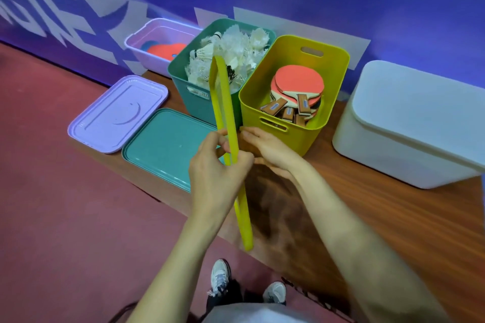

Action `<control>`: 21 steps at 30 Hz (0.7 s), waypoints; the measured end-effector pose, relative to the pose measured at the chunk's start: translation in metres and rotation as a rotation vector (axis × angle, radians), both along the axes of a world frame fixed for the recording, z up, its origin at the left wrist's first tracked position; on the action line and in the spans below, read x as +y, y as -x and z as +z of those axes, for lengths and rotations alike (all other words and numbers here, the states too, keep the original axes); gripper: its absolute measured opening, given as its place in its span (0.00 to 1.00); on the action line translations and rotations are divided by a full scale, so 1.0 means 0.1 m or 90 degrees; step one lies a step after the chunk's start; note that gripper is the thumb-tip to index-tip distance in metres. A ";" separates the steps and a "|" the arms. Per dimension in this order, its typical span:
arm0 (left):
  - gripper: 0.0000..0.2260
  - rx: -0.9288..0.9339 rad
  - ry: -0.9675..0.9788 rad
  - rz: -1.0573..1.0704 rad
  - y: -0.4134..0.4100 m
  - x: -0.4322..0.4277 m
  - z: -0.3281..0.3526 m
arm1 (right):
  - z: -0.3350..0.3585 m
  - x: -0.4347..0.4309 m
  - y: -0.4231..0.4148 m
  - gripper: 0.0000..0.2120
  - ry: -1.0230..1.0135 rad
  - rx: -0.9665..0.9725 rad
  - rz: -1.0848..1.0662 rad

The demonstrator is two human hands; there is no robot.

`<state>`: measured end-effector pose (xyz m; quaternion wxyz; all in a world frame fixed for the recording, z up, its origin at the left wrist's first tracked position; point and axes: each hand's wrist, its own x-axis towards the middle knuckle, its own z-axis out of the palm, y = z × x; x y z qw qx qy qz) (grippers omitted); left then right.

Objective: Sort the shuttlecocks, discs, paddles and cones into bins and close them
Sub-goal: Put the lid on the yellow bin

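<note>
Since the paddles (298,86) are already stacked inside the yellow bin (265,118), just beyond the right hand (270,149), the yellow lid (224,102) looks to be getting lined up for closing that bin. The lid is held up on edge between the two hands, above the desk (393,217), so only its thin rim is seen. Its long axis runs away from the body, with the far end tipped up and over towards the teal bin (194,92) full of shuttlecocks (236,47), and the near end dropped low past the wrists. The left hand (217,168) is clamped on the lid, fingers curled round the near-left edge. The right hand is laid against the lid's other face with fairly straight fingers. Whether anything is actually gripped on that side can't be told, as the thumb is hidden. Holding it upright like this is probably just a way to swing it flat, so a quarter turn to the right is likely needed before it can be dropped on. To the left of the left hand, the teal lid (162,144) and purple lid (118,113) are parked flat on the desk, so those two bins are yet to be closed. The white bin (409,126), well off to the right of the right hand, is already covered.
</note>
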<state>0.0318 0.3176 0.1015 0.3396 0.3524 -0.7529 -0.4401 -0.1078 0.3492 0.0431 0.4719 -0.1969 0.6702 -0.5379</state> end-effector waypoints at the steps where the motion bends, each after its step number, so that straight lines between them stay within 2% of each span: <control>1: 0.09 0.022 -0.031 0.008 -0.01 -0.03 0.04 | -0.01 -0.03 -0.01 0.21 -0.005 0.004 -0.006; 6: 0.08 0.130 -0.203 0.002 -0.19 -0.43 0.14 | -0.09 -0.08 -0.02 0.26 -0.070 0.028 0.005; 11: 0.06 0.206 -0.290 -0.008 -0.38 -0.83 0.06 | -0.11 -0.13 -0.08 0.26 -0.107 0.021 -0.005; 15: 0.08 0.231 -0.315 -0.052 -0.50 -1.06 -0.06 | -0.14 -0.29 -0.16 0.24 -0.119 0.032 -0.016; 18: 0.17 0.278 -0.346 -0.071 -0.65 -1.24 -0.16 | -0.21 -0.39 -0.23 0.26 -0.112 0.023 -0.034; 21: 0.27 0.268 -0.326 -0.088 -0.76 -1.34 -0.20 | -0.23 -0.47 -0.32 0.25 -0.105 0.041 -0.049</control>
